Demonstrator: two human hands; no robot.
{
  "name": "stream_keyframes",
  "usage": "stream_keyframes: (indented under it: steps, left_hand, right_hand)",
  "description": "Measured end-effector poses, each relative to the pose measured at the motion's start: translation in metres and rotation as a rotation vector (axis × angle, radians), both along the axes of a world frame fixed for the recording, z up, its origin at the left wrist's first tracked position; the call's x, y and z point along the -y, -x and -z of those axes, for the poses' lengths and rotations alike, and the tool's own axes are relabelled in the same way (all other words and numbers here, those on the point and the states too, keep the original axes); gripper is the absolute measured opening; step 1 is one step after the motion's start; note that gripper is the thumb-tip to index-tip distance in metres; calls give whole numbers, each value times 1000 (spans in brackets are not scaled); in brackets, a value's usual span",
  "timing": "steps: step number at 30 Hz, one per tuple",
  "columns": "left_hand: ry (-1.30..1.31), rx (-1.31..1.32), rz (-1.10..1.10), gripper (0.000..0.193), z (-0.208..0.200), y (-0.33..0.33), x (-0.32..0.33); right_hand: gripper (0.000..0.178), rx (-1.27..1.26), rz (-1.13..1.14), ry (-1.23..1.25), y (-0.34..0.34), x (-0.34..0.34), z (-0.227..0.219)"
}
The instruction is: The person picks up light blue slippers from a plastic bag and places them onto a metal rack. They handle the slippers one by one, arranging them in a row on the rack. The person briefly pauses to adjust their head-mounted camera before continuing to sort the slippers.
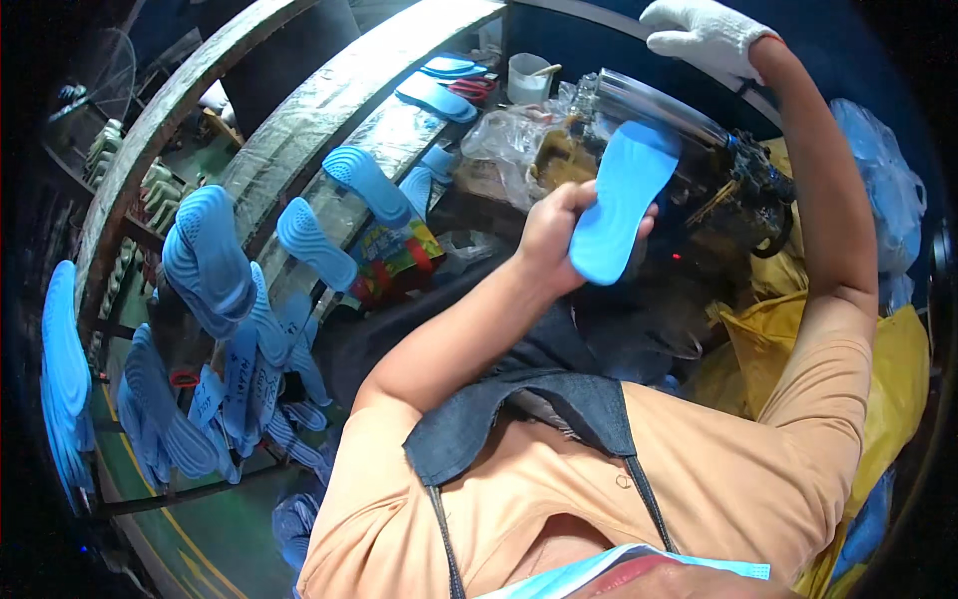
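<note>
- Left hand (pixel 552 236) grasps 1 blue insole (pixel 627 195), fingers behind it, fingertips (pixel 647 226) past its right edge.
- Gloved right hand (pixel 711 36), raised: cannot tell its grip.

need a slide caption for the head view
Left hand holding a blue insole, gloved right hand held apart, with more blue insoles at left.
</note>
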State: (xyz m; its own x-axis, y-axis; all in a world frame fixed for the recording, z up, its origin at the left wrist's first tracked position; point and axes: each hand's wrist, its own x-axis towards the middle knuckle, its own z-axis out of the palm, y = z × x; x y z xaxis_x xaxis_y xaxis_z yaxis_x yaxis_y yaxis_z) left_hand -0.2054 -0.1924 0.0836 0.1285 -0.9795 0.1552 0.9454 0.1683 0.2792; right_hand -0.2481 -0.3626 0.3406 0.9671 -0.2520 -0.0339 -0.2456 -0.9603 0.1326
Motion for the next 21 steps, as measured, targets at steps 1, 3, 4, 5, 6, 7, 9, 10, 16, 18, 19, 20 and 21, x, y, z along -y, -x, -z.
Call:
stream_keyframes:
  steps: [1, 3, 4, 5, 6, 7, 9, 10, 16, 18, 19, 20, 21]
  left_hand:
    - [-61, -49, 14, 53, -2, -1, 10]
    - [-177, 93, 5, 50, -14, 6, 27]
    - [-280, 221, -66, 47, -11, 1, 23]
    - [-384, 347, -140, 45, -4, -7, 16]
    - [-482, 476, -207, 43, 4, -15, 10]
    - [-497, 778, -361, 43, 19, -31, 1]
    - [-619, 1377, -699, 44, 59, -77, -34]
    - [-802, 1664, -837, 46, 65, -95, -44]
    - [-2128, 1754, -938, 69, 88, -183, -168]
    - [-2216, 1676, -917, 69, 93, -191, -194]
    - [-2178, 1638, -900, 69, 95, -198, -192]
    - [-2138, 1601, -878, 69, 99, -204, -190]
    - [-2152, 1618, -875, 69, 103, -211, -194]
  right_hand:
    - [57, -5, 16, 25, 2, 6, 8]
    - [35, 178, -86, 88, 7, 89, 51]
    - [31, 122, -80, 53, 2, 88, 53]
    - [28, 65, -78, 19, -5, 86, 55]
    - [24, 63, -123, -75, -5, 102, 62]
    - [13, 83, -142, -126, -5, 110, 70]
    - [14, 47, -17, -878, -22, 134, 92]
    - [16, -35, 35, -896, -5, 137, 81]
    - [36, -247, 321, -782, -29, 126, 86]
    - [33, -280, 229, -720, -34, 123, 93]
    - [31, -255, 249, -637, -28, 130, 94]
    - [30, -223, 248, -620, -23, 151, 98]
    - [26, -186, 285, -477, -31, 149, 97]
